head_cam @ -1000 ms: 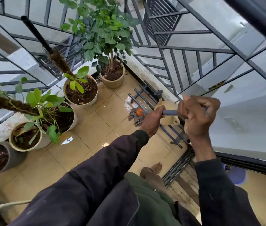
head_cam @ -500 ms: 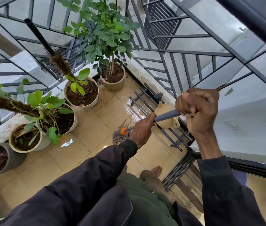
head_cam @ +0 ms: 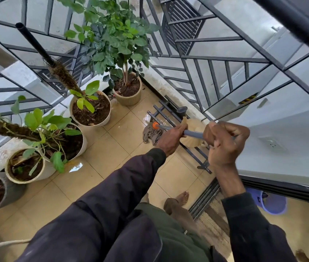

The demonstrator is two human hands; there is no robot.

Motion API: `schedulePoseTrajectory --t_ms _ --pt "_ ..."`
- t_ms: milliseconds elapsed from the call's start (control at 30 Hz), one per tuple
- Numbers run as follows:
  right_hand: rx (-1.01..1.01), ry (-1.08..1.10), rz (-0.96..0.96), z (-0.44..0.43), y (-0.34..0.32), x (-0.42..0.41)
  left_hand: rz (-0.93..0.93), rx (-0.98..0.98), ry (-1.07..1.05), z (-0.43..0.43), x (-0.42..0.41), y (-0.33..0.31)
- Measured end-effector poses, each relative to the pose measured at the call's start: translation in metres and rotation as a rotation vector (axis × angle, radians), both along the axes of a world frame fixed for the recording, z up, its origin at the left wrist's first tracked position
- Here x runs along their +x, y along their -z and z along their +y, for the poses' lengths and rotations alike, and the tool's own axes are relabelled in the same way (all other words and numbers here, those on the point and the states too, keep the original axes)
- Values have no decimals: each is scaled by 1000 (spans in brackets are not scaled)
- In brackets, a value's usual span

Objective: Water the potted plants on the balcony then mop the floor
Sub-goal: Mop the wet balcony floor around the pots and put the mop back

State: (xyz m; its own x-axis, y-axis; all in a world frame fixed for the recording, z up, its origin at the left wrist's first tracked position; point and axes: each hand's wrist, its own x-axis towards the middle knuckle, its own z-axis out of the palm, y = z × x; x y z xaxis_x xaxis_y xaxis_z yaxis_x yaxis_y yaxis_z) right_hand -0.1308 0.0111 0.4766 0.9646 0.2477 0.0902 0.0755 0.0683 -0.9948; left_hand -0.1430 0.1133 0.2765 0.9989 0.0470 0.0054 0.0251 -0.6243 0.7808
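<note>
Gripping the handle (head_cam: 192, 133), left hand (head_cam: 170, 141) below right hand (head_cam: 224, 143), all fingers (head_cam: 235, 130) clamped round it, mop head (head_cam: 151, 134) on wet tiles (head_cam: 100, 159).

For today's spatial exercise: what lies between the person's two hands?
Head view: only a bare stretch of the mop handle, between left hand and right hand.

Left hand (head_cam: 170, 139) and right hand (head_cam: 224, 143) around the mop handle (head_cam: 192, 133), mop head (head_cam: 151, 134) on wet tiled floor (head_cam: 112, 154).
</note>
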Motion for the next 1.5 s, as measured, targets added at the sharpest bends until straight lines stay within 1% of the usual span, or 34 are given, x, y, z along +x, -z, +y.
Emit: schedulePoseTrajectory --t_ms 100,200,400,467,567,767,900,1000,1133,1200,1267,1333,1500 --pt "62 -29 10 -4 -9 21 -2 -2 -46 -9 1 -12" --pt "116 -58 91 -4 -12 36 12 14 -95 -8 -12 -14" --pt "139 -203 203 16 0 18 63 132 -229 8 -72 7" --pt "150 -235 212 31 -1 13 68 158 -263 18 -83 9" --pt "158 -248 166 51 -6 12 34 186 -305 36 -80 4" --pt "177 -248 14 77 -19 25 -126 180 -358 63 -31 -12" --pt "156 -197 -36 92 -18 41 -162 167 -384 81 13 -14" --pt "117 -169 -82 105 -12 65 -89 127 -416 98 51 -11" --pt "50 -122 -60 120 8 104 56 1 -307 117 91 -9" --pt "27 -111 -49 128 9 126 93 -38 -292 122 107 -9" --pt "28 -118 -36 137 4 154 91 -47 -329 124 124 -17" --pt "51 -129 -7 146 -6 182 100 -40 -382 123 143 -24" --pt "124 -215 111 153 -17 232 137 115 -477 118 164 -36"
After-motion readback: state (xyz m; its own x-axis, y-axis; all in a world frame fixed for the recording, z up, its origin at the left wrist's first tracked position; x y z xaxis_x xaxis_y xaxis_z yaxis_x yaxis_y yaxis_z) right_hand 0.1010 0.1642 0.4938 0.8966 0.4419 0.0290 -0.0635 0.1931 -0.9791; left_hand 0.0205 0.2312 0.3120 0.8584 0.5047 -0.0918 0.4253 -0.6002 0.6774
